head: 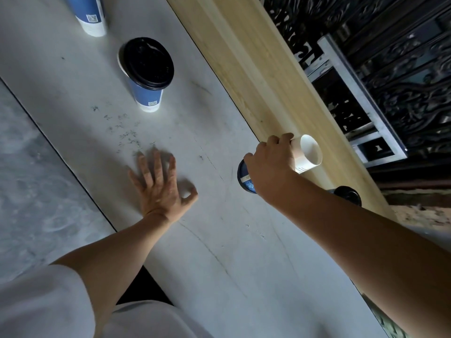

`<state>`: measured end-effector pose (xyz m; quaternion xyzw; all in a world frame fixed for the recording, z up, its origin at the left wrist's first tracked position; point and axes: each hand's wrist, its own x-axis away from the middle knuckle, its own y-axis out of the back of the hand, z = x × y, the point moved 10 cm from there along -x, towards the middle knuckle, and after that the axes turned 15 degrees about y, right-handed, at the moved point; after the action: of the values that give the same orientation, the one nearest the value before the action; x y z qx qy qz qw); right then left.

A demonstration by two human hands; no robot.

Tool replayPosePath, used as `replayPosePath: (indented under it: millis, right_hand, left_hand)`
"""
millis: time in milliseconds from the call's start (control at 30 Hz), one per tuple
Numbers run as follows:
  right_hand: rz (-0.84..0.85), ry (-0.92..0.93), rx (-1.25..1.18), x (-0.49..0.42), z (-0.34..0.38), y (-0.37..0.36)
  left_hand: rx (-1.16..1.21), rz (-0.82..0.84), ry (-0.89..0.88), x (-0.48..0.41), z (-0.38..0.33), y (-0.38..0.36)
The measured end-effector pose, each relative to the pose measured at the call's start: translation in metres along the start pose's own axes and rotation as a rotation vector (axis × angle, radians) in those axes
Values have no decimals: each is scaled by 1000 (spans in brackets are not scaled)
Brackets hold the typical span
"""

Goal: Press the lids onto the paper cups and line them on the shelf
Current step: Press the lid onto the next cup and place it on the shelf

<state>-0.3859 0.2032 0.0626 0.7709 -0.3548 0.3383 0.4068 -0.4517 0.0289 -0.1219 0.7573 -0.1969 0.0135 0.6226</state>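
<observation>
From the head camera we see the right hand [271,162] clamped around an unlidded paper cup [308,153] tipped on its side, its open mouth facing the wooden shelf [244,57] at the desk's [97,81] far edge. The left hand [158,184] lies flat on the desk, fingers spread, holding nothing, with a lidded cup [146,74] standing upright beyond it

a lidded cup [147,74] is set on the table [73,76], with another cup [89,14] behind it. a wooden ledge [256,62] is found along the table's right edge.
</observation>
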Motion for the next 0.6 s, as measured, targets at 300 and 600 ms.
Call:
replayPosePath:
  millis: [300, 600]
  right_hand:
    - [23, -12, -49, -7, -13, -3]
    - [71, -13, -115, -10, -20, -11]
  left_hand:
    - [18, 11, 0, 0, 1, -2]
    - [12, 30, -9, 1, -1, 1]
